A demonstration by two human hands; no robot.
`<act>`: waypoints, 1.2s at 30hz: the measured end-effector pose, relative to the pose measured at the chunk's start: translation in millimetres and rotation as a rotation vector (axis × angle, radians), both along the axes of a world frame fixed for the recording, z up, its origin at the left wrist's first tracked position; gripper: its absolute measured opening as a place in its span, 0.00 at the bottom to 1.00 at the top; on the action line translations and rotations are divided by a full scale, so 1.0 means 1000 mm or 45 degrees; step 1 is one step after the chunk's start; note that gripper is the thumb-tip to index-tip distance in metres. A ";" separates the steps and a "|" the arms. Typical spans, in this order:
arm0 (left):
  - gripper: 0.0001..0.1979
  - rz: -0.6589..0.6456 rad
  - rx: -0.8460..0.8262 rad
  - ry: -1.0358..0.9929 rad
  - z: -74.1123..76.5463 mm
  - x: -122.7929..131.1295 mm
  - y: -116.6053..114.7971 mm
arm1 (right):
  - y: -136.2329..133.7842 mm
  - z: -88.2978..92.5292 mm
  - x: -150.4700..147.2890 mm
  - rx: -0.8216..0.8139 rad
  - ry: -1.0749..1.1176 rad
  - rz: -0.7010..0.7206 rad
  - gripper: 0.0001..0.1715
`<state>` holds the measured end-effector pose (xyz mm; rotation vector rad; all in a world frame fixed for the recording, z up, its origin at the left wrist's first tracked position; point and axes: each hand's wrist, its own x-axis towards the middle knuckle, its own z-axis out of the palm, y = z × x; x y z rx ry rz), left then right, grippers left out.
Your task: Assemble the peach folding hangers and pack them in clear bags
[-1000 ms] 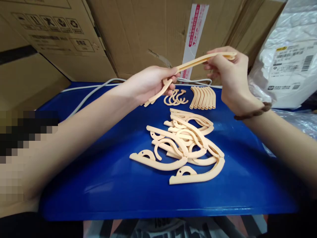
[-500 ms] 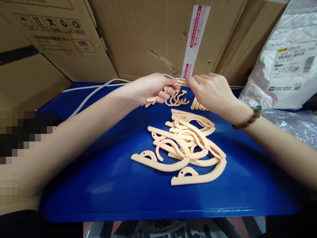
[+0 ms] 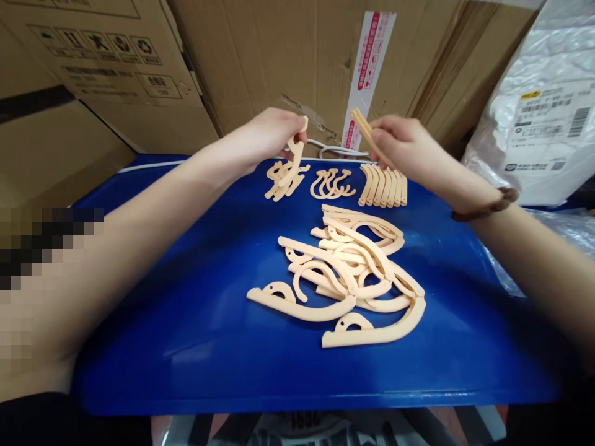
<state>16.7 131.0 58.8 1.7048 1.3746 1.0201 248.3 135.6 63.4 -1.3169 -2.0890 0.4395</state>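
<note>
My left hand (image 3: 279, 135) is closed on a beige plastic piece with a curved arm (image 3: 294, 162), held above a small pile of similar pieces (image 3: 281, 184). In my right hand (image 3: 400, 144) is a straight beige strip (image 3: 362, 128), pinched between thumb and fingers, its free end pointing up and left. Below that hand lies a row of curved strips (image 3: 382, 186). Between the two groups are several small hooks (image 3: 331, 184). Nearer to me, a heap of folded beige hanger-like pieces (image 3: 353, 266) rests on the blue table (image 3: 209, 347).
Cardboard boxes (image 3: 279, 56) stand behind the table and at the left. A white cable (image 3: 153, 165) runs along the back edge. On the right sits a white plastic-wrapped parcel (image 3: 534, 118), with clear bubble wrap (image 3: 506, 272) below it.
My hands, close together before, have moved up and apart, each with a beige piece. The row of strips and the small left pile are now more fully visible.
</note>
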 end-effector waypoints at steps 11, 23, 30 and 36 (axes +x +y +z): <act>0.12 0.133 0.326 0.561 -0.065 -0.011 0.039 | -0.012 -0.003 0.063 0.469 -0.343 -0.191 0.08; 0.35 -0.335 0.499 0.986 -0.078 -0.035 0.015 | -0.015 -0.041 0.121 0.418 -1.044 -0.222 0.10; 0.31 -0.257 0.526 1.089 -0.075 -0.030 0.008 | -0.002 -0.051 0.131 0.317 -1.096 0.027 0.17; 0.29 -0.453 0.631 0.980 -0.053 0.016 -0.005 | 0.010 -0.053 0.141 0.327 -0.960 0.108 0.22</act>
